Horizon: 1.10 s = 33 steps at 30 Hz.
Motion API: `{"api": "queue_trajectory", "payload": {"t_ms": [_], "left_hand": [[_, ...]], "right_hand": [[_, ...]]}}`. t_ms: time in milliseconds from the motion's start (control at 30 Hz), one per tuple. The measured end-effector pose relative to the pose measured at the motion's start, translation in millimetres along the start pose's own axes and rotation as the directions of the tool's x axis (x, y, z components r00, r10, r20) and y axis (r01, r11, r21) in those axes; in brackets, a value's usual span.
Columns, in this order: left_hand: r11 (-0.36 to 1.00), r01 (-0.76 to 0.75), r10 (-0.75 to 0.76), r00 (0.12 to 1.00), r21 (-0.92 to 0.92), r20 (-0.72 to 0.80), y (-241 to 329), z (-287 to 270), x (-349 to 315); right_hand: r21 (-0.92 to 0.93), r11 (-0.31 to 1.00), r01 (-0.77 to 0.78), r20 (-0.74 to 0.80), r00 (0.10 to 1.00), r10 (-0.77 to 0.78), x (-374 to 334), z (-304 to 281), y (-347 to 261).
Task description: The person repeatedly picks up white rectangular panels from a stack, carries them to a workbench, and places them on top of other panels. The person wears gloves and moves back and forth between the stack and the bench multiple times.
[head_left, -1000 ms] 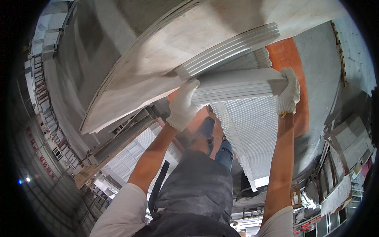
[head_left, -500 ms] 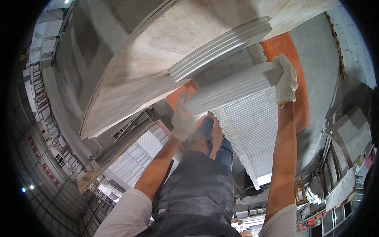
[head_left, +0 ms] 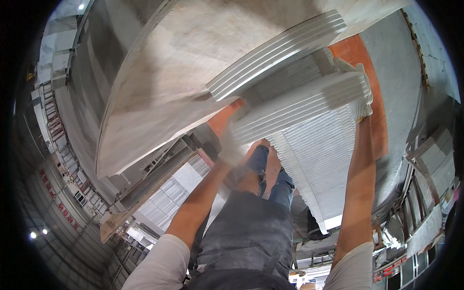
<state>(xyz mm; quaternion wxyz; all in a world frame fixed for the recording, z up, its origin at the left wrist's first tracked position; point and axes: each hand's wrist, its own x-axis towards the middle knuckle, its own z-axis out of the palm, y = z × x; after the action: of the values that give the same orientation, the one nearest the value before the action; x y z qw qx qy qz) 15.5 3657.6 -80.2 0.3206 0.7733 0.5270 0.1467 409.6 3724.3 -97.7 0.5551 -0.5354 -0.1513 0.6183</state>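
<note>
Between my two hands is a stack of several long, pale grey strips (head_left: 304, 104), tilted up toward the right. My right hand (head_left: 363, 92), in a whitish knit glove, wraps round the stack's right end. My left hand (head_left: 232, 145), also gloved, is closed against its left end; motion smears its fingers. Just below the held stack, a big pile of the same ridged strips (head_left: 319, 154) stands to the right of my legs. Beyond it, another small stack of strips (head_left: 280, 53) lies on the edge of a large pale board (head_left: 164, 82).
Orange panels (head_left: 367, 87) show at the right and beside my left hand. Lower left, a wooden-edged crate (head_left: 116, 227) holds more white strips (head_left: 169, 198). Stacked boards (head_left: 430, 164) stand at far right. Grey floor (head_left: 391, 58) runs along the right.
The held stack and both hands have shifted a little to the right, and more of the stack's strip edges show. The whole view has moved slightly too.
</note>
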Motion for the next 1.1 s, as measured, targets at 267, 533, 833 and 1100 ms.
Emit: {"api": "queue_trajectory", "payload": {"t_ms": [267,533,833,1100], "left_hand": [[0.866,0.246,-0.195,0.968,-0.435,0.158,-31.7,21.4,-6.7],[0.562,0.734,-0.464,0.661,-0.38,0.59,26.3,-62.4,-20.7],[0.786,0.617,-0.415,0.563,-0.03,0.714,129.4,-130.6,-154.1],[0.826,0.546,-0.255,0.584,-0.141,0.771,283.7,-164.3,-205.5]], "right_hand": [[0.009,0.99,0.141,0.063,0.988,-0.142,7.9,-14.2,20.3],[0.196,0.979,-0.058,-0.51,0.846,0.152,-114.0,-10.7,73.4],[-0.298,0.886,-0.356,-0.45,0.871,0.199,-466.6,-48.7,227.2],[-0.493,0.859,-0.138,-0.635,0.732,-0.246,-665.5,-39.1,175.4]]}}
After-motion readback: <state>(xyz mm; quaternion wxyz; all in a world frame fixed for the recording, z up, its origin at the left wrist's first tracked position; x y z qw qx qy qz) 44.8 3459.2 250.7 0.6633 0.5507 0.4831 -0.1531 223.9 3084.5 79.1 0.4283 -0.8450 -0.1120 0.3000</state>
